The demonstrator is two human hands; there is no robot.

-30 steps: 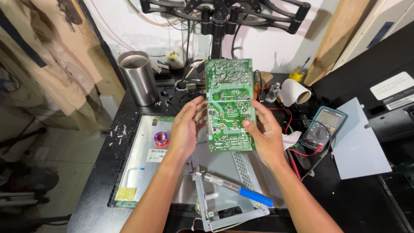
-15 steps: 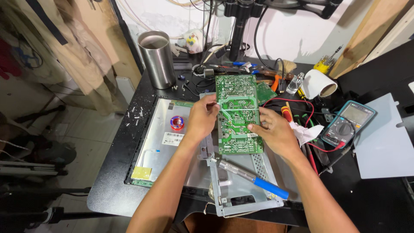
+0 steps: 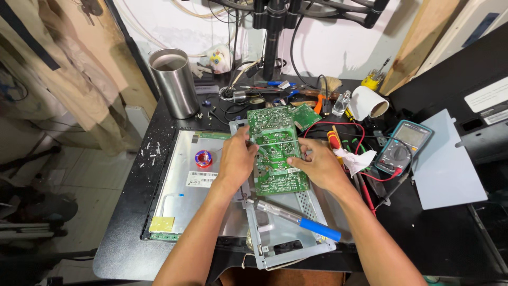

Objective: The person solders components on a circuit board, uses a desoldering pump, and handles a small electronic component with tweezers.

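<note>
I've lowered the green rectangular circuit board toward the bench; both hands' fingers pinch its long edges (left hand, right hand), long axis pointing away.

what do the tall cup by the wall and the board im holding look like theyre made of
Tall cup: likely brushed stainless steel, from its grey, dull sheen. Board, held by the left hand and right hand: seemingly a glossy green laminate circuit board, with pale printed markings and silvery solder points.
</note>
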